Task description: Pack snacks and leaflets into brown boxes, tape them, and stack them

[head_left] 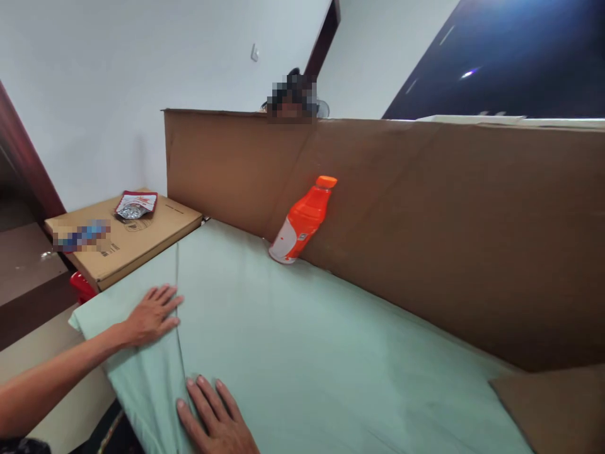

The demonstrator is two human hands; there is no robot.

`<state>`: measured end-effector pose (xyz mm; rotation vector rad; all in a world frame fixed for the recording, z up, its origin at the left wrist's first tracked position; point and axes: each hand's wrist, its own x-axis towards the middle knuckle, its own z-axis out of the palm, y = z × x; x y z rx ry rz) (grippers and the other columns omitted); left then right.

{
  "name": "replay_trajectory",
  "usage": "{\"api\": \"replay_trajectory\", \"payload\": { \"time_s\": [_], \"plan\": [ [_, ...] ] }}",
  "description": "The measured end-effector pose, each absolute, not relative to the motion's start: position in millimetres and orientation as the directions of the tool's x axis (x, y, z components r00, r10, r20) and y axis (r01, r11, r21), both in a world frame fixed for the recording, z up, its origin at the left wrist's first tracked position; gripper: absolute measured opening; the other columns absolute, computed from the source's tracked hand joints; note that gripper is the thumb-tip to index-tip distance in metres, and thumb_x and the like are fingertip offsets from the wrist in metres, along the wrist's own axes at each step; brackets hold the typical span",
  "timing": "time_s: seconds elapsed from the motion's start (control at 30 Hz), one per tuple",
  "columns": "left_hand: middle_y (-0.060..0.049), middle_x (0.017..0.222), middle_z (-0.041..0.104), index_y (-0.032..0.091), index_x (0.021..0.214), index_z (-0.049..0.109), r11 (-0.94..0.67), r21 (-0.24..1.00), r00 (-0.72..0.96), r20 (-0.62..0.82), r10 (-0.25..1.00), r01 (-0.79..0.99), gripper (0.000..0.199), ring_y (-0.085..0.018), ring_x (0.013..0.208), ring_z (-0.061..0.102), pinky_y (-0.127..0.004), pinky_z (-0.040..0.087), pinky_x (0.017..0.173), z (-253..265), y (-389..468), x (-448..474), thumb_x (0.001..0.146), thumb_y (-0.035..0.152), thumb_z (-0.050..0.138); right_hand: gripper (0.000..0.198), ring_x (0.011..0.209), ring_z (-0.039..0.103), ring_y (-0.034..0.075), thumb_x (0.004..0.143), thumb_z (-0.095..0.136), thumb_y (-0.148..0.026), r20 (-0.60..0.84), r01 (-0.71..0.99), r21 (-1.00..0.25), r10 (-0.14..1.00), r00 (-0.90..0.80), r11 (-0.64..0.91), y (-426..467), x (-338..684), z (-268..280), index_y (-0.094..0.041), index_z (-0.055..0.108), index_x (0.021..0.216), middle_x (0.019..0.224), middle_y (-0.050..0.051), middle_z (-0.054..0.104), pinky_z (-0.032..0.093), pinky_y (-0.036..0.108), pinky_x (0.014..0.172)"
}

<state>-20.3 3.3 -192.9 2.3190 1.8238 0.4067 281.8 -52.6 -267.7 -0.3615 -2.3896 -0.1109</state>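
A pale green cloth [283, 328] covers the table and hangs down over its near left side. My left hand [152, 316] lies flat on the cloth by the left edge, fingers spread, next to a crease that runs toward me. Nearer to me, my right hand [217, 416] also rests palm down on the cloth with its fingers stretched out; its fingertips are close to the same crease. Neither hand holds anything. An orange bottle [303, 221] with an orange cap stands on the cloth, farther back, against a cardboard panel.
The tall brown cardboard panel [401, 221] runs along the far side of the table. A person's head shows above it, blurred out. At left, a flat cardboard box [155, 236] carries an opened foil pouch [136, 205]. Another cardboard piece [558, 403] lies at lower right.
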Motion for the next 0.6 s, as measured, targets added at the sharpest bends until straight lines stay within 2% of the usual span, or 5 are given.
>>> {"api": "replay_trajectory", "payload": {
  "time_s": [0.13, 0.3, 0.47, 0.53, 0.6],
  "plan": [
    [-0.019, 0.163, 0.049, 0.018, 0.149, 0.059, 0.050, 0.242, -0.088, 0.148, 0.985, 0.969, 0.062, -0.038, 0.155, 0.041, -0.070, 0.026, 0.126, -186.9, -55.8, -97.5, 0.106, 0.061, 0.050, 0.078, 0.143, 0.054, 0.030, 0.094, 0.056, -0.078, 0.604, 0.267, -0.049, 0.242, -0.760, 0.962, -53.0, 286.7, -265.6, -0.023, 0.057, 0.150, 0.151, 0.012, 0.065, 0.045, 0.044, 0.118],
    [-0.015, 0.164, 0.047, 0.020, 0.146, 0.060, 0.237, 0.316, -0.298, 0.160, 0.941, 0.919, 0.053, -0.039, 0.156, 0.037, -0.069, 0.023, 0.128, -203.2, -90.0, -116.4, 0.100, 0.046, 0.068, 0.070, 0.142, 0.055, 0.028, 0.098, 0.051, -0.074, 0.682, 0.248, 0.071, 0.135, -0.719, 0.966, -64.8, 263.7, -262.4, -0.021, 0.065, 0.141, 0.146, 0.009, 0.069, 0.043, 0.043, 0.120],
    [-0.013, 0.158, 0.051, 0.021, 0.143, 0.060, 0.387, 0.492, -0.502, 0.121, 0.856, 0.780, 0.047, -0.036, 0.143, 0.051, -0.064, 0.043, 0.118, -205.0, -90.4, -131.2, 0.101, 0.038, 0.071, 0.030, 0.128, 0.067, 0.022, 0.103, 0.062, -0.038, 0.770, 0.182, 0.156, -0.004, -0.638, 0.971, -90.8, 215.5, -279.8, -0.027, 0.069, 0.130, 0.139, 0.004, 0.074, 0.056, 0.037, 0.107],
    [-0.013, 0.148, 0.059, 0.019, 0.140, 0.060, 0.455, 0.580, -0.581, 0.040, 0.813, 0.676, 0.044, -0.033, 0.130, 0.061, -0.058, 0.054, 0.109, -201.3, -94.9, -147.7, 0.102, 0.039, 0.070, 0.029, 0.125, 0.070, 0.021, 0.104, 0.060, -0.036, 0.781, 0.152, 0.113, 0.007, -0.624, 0.982, -92.5, 213.5, -281.9, -0.028, 0.068, 0.131, 0.137, 0.003, 0.075, 0.059, 0.035, 0.104],
    [-0.011, 0.134, 0.066, 0.017, 0.133, 0.063, 0.492, 0.663, -0.605, -0.073, 0.793, 0.564, 0.039, -0.028, 0.116, 0.068, -0.051, 0.060, 0.098, -198.4, -103.0, -165.0, 0.103, 0.040, 0.068, 0.037, 0.127, 0.070, 0.022, 0.105, 0.058, -0.043, 0.758, 0.139, 0.034, 0.065, -0.649, 0.990, -84.7, 226.2, -277.6, -0.026, 0.066, 0.137, 0.140, 0.006, 0.074, 0.060, 0.033, 0.102]
  ]
}}
